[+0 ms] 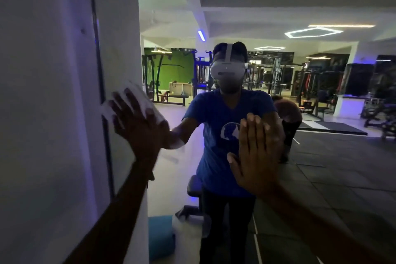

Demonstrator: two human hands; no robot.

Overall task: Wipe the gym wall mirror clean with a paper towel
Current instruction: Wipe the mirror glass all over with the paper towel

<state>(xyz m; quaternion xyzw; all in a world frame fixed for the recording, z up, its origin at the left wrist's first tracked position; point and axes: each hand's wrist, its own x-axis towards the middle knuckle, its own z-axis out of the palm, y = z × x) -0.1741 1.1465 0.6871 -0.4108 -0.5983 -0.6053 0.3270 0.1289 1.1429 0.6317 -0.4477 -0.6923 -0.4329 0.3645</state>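
A white wall [42, 113] is bordering the mirror [321, 156] at left. The left hand [139, 128] is pressing a paper towel [137, 94] flat-fingered against the mirror's left edge. The right hand [260, 152] is resting open-palmed on the glass, covering part of the reflected person in a blue shirt [214, 135].

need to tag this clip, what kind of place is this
Most likely a gym. The wall mirror reflects weight machines, a bench and dark rubber floor tiles. The left hand presses a paper towel to the glass.

Left hand [139, 126] presses paper towel [137, 96] on mirror [321, 156]; right hand [259, 154] flat.
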